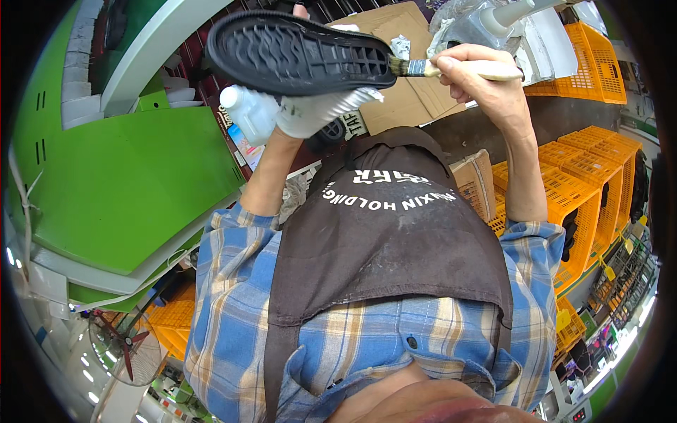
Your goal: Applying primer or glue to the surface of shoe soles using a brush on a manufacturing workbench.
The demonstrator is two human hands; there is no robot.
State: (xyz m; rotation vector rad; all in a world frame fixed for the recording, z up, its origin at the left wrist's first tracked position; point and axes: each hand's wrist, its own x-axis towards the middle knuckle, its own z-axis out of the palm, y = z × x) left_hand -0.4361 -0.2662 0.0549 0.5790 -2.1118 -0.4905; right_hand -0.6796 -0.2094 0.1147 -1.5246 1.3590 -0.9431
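Note:
A black shoe sole (310, 56) is held up in front of me, its gridded, ribbed inner side and raised rim facing me. My left hand (317, 113), in a white glove, grips it from beneath; most of those fingers are hidden behind the sole. My bare right hand (483, 77) is closed around the pale handle of a paintbrush (486, 70). The brush's dark bristles touch the rim at the sole's right end.
A translucent plastic bottle (250, 113) stands left of the sole. Brown cardboard (402, 106) lies behind it, near a clear plastic jug (483, 32). Orange crates (575, 190) are stacked at right. A large green machine (127, 190) fills the left side.

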